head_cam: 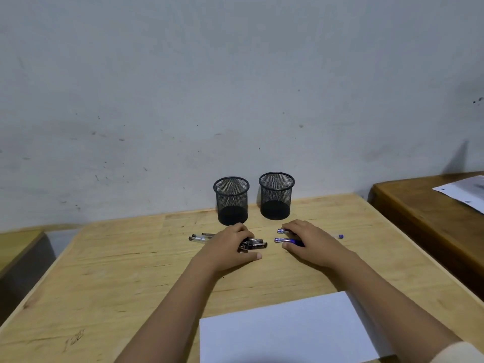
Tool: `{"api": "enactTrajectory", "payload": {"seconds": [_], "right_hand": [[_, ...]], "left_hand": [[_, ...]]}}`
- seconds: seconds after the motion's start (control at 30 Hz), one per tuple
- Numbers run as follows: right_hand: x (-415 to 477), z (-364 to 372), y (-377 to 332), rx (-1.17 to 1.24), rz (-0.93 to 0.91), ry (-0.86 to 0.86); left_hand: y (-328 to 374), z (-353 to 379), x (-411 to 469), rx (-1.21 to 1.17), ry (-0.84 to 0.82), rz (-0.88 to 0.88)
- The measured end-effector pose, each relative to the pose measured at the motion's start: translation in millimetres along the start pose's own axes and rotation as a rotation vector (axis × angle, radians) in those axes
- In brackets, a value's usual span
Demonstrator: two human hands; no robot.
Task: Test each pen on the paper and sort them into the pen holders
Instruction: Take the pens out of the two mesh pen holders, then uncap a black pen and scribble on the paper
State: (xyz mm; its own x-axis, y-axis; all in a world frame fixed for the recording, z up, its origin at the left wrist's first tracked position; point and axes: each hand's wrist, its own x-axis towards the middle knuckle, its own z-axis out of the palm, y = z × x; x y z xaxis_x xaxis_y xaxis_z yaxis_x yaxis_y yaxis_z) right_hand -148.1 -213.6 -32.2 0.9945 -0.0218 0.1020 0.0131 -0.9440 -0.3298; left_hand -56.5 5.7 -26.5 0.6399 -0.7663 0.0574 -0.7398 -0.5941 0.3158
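Left hand curled over black pens; right hand lies on blue pens, fingers loosely bent, grip uncertain. Pencilled scrawl on table, possibly digits, unreadable.

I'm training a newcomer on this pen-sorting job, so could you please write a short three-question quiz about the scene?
1. True or false: both pen holders hold pens.
2. Which hand rests on the blue pens: A left, B right?
3. What lies nearest the camera on the table?

Key: 1 false, both look empty. 2 B, the right hand; the left hand covers the black pens. 3 the white paper.
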Motion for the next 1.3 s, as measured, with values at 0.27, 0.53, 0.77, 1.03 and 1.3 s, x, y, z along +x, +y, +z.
{"api": "enactTrajectory", "payload": {"seconds": [0.27,0.53,0.77,1.03,1.3], "right_hand": [[3,0,-27,0.075,-0.037,0.01],[19,22,-97,0.233,-0.138,0.076],[47,35,-127,0.04,-0.17,0.034],[73,33,-141,-0.113,-0.121,-0.054],[80,39,-150,-0.183,-0.107,-0.147]], "left_hand": [[-3,-3,-32,-0.016,0.042,-0.124],[-57,-3,-107,0.029,0.08,-0.392],[-61,1,-123,0.085,-0.003,-0.495],[-58,3,-124,0.085,0.02,-0.499],[-57,3,-124,0.085,0.035,-0.496]]}}
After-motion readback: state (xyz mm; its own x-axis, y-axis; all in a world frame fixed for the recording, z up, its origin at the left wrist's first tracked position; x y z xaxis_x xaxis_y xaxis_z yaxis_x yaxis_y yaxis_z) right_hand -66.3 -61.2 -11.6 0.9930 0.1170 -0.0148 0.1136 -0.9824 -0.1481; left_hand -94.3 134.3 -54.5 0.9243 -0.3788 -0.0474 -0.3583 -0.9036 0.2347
